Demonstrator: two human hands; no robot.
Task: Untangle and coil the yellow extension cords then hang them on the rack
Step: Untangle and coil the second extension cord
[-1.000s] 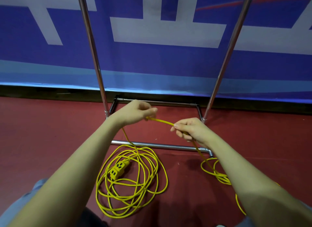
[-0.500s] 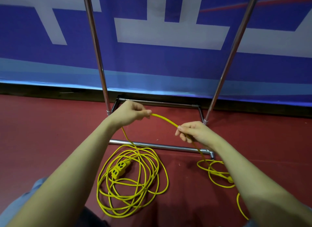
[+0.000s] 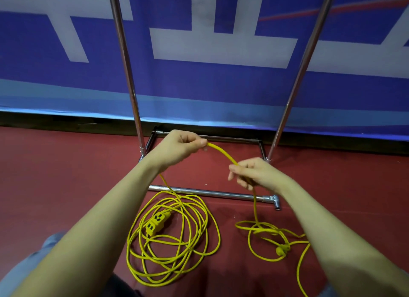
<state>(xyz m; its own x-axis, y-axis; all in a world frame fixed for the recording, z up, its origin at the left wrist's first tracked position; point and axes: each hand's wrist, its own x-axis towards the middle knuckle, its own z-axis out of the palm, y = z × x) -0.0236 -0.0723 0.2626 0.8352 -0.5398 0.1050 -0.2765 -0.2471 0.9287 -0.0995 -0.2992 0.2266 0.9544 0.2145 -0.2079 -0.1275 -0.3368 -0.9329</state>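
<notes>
Step in hand: untangling, feeding cord between hands; no coil held yet, nothing of this cord hung. Left hand [image 3: 177, 148] closed, pinching the yellow cord [image 3: 223, 154] between thumb and fingers, held above the rack base [image 3: 205, 191]. From it the cord drops to a loose pile [image 3: 172, 237] on the red floor [image 3: 55, 186], triple outlet block [image 3: 156, 223] lying inside the loops. Cord arcs rightward to the right hand [image 3: 254, 175], fingers curled round it, grip looks loose. Below that, a smaller tangle [image 3: 270, 237] with the plug end [image 3: 281, 250], near the rack's right foot. Next probably: slide the right hand down, pull slack free of the knot, start even loops in the left. Risk: knot tightening if yanked.
</notes>
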